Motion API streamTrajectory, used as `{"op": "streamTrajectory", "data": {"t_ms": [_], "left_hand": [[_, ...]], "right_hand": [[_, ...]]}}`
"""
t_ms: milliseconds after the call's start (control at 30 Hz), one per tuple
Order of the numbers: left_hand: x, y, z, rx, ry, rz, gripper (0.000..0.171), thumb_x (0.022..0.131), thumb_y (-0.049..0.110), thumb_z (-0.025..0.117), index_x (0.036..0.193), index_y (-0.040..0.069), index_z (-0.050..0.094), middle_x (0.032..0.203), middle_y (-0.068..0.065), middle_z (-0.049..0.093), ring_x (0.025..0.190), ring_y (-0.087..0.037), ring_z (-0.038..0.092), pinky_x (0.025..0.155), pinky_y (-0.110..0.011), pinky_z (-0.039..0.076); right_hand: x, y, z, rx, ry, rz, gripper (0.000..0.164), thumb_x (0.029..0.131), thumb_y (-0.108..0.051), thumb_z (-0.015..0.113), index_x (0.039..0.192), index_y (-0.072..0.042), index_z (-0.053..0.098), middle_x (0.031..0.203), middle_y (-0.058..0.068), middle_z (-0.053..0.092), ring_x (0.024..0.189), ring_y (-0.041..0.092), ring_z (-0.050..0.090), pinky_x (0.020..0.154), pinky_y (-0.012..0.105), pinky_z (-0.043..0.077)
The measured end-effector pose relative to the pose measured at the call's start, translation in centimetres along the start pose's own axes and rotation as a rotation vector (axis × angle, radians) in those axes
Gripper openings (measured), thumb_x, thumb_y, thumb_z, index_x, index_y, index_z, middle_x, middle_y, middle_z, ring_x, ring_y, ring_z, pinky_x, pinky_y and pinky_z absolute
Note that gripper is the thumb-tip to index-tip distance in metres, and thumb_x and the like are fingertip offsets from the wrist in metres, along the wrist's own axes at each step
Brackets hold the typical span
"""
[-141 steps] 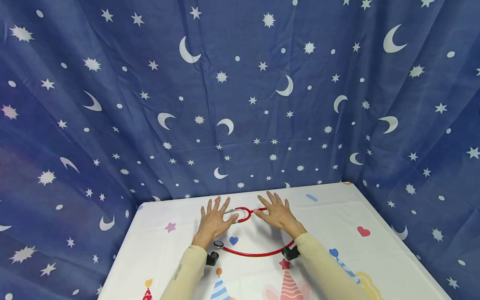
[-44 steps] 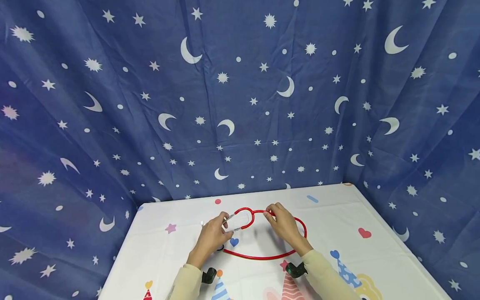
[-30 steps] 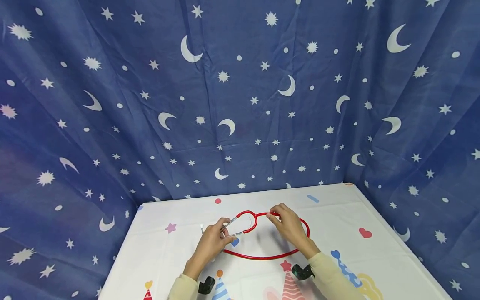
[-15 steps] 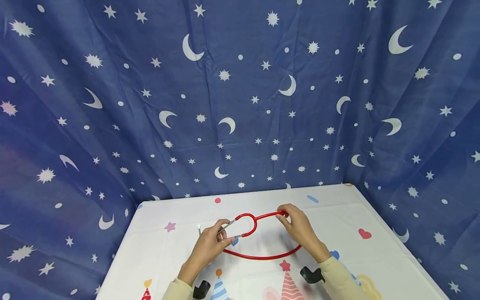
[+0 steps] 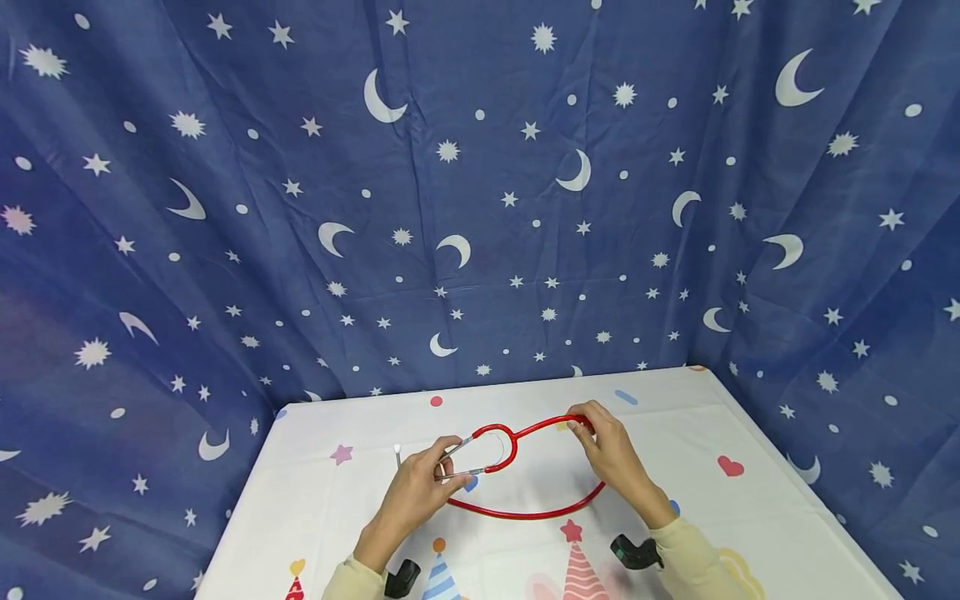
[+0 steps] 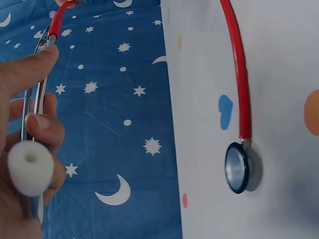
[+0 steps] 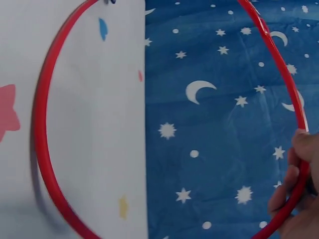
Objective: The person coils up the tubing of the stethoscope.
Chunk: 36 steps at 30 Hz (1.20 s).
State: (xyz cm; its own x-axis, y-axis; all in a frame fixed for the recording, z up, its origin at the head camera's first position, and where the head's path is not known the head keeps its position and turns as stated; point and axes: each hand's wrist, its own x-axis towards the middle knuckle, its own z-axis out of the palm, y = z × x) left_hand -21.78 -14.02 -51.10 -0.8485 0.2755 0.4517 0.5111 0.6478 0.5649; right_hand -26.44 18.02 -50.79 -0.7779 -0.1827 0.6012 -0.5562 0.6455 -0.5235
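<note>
A stethoscope (image 5: 536, 427) with red tubing and metal ear tubes is stretched between my two hands. My left hand (image 5: 416, 487) grips the metal ear tubes; a white eartip (image 6: 31, 168) shows close up in the left wrist view. My right hand (image 5: 611, 446) pinches the red tubing to the right of the Y-joint. From there the tubing (image 7: 44, 124) curves round and down to the table. The round chest piece (image 6: 237, 168) lies on the tablecloth in the left wrist view; in the head view my left hand hides it.
The table wears a white cloth (image 5: 750, 517) printed with stars, hearts and party hats. A blue curtain (image 5: 480, 208) with moons and stars hangs behind it and at both sides. Black wrist cameras (image 5: 636, 552) are strapped under the sleeves.
Both hands were spread flat over the stethoscope; they then took hold of it and lifted its upper part. Lately my right hand has slid right along the tubing, while the left has barely moved.
</note>
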Motion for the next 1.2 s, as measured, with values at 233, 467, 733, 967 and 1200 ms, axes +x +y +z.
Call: {"op": "streamTrajectory", "data": {"t_ms": [233,467,733,967,1200], "left_hand": [[0.1,0.6,-0.7,-0.023,-0.066,0.027,0.049,0.078,0.027,0.084,0.121,0.018,0.061,0.071,0.017,0.053,0.056,0.004,0.042,0.052,-0.015,0.039],[0.3,1.1,-1.1,-0.028,-0.112,0.064,0.05,0.078,0.03,0.083,0.121,0.016,0.062,0.07,0.009,0.057,0.055,0.004,0.037,0.051,-0.014,0.034],[0.6,1.6,-1.1,-0.031,-0.115,0.127,0.046,0.077,0.03,0.084,0.117,0.017,0.064,0.07,0.003,0.062,0.056,0.004,0.037,0.052,-0.013,0.032],[0.7,2.2,-1.1,-0.025,-0.126,0.149,0.045,0.077,0.032,0.084,0.116,0.02,0.065,0.07,0.005,0.062,0.057,0.005,0.036,0.053,-0.013,0.033],[0.6,3.0,-1.2,-0.014,-0.121,0.178,0.044,0.077,0.033,0.084,0.115,0.02,0.065,0.07,0.01,0.058,0.058,0.005,0.038,0.054,-0.013,0.036]], "right_hand": [[0.8,-1.1,-1.5,0.081,0.061,-0.143,0.019,0.09,-0.003,0.068,0.106,-0.013,0.065,0.094,-0.004,0.061,0.078,0.004,0.049,0.067,0.014,0.044],[2.0,-2.9,-1.9,0.15,0.092,-0.222,0.021,0.087,0.002,0.068,0.105,-0.009,0.067,0.096,-0.002,0.063,0.082,0.006,0.052,0.072,0.014,0.043],[3.1,-4.8,-1.5,0.203,0.081,-0.291,0.025,0.083,0.004,0.071,0.105,-0.007,0.069,0.094,-0.002,0.063,0.079,0.005,0.051,0.067,0.019,0.044],[3.6,-6.1,-0.9,0.163,0.048,-0.31,0.026,0.083,-0.001,0.073,0.105,-0.014,0.07,0.088,-0.006,0.063,0.075,0.005,0.051,0.068,0.015,0.045],[3.9,-6.5,-0.2,0.139,-0.04,-0.316,0.023,0.085,-0.008,0.073,0.106,-0.018,0.071,0.087,-0.01,0.063,0.073,0.002,0.05,0.064,0.016,0.045]]}}
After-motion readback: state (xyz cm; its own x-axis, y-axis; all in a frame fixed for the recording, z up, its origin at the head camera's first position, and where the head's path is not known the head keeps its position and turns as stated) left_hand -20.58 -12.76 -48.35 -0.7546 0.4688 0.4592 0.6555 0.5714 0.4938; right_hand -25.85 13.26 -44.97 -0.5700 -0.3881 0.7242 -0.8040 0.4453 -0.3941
